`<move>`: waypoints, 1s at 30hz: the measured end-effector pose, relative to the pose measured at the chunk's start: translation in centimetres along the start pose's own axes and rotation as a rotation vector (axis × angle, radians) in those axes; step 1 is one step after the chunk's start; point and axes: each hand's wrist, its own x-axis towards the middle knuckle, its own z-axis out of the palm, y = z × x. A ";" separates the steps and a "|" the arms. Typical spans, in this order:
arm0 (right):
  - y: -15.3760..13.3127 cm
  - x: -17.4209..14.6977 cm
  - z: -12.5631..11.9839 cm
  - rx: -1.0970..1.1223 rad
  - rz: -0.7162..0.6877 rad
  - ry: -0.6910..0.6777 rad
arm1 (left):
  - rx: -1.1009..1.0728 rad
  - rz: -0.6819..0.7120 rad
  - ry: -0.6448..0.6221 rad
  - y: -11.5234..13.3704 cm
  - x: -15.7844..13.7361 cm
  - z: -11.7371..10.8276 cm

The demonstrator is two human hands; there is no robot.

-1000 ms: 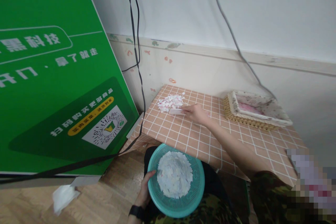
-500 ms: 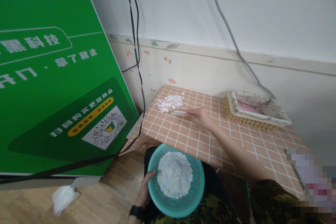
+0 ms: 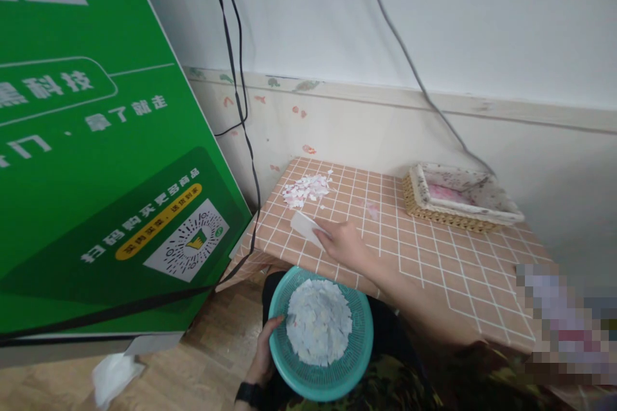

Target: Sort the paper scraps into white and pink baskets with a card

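Note:
My left hand [image 3: 263,352] grips the left rim of a round teal plastic colander [image 3: 360,359], which rests on my lap just below the table edge. A heap of small whitish paper-like scraps [image 3: 319,322] sits inside it. Over the near left part of the table, my right hand [image 3: 343,243] pinches a flat white card-like piece [image 3: 303,226], tilted so its broad face shows. Beyond that piece, apart from it, lies a loose pile of white and pinkish scraps [image 3: 307,190] on the tabletop.
A checked brown cloth covers the table [image 3: 434,260]. Toward its back right stands a cloth-lined wicker basket [image 3: 419,205] with something pink inside. A large green panel [image 3: 144,160] rises at left, crossed by a black strap [image 3: 249,154]. A white bag [image 3: 116,376] lies on the floor.
My right hand has drawn the white piece toward the table's near edge, away from the pile, and turned its broad face into view. My left hand stays on the colander.

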 end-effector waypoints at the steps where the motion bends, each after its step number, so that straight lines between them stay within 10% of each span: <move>1: -0.3 0.1 0.5 0.012 0.049 0.015 | -0.003 -0.006 -0.002 0.0 -0.1 0.1; 14: 12.6 -3.8 -5.8 -0.036 0.632 0.279 | -0.023 -0.045 0.025 0.2 -0.1 0.4; 23: 14.3 -1.3 -10.3 -0.090 0.445 0.361 | 0.017 -0.009 0.129 0.4 -0.5 1.4; 30: 16.3 0.6 -8.7 -0.272 0.280 0.235 | 0.019 -0.003 0.118 0.1 -0.3 1.6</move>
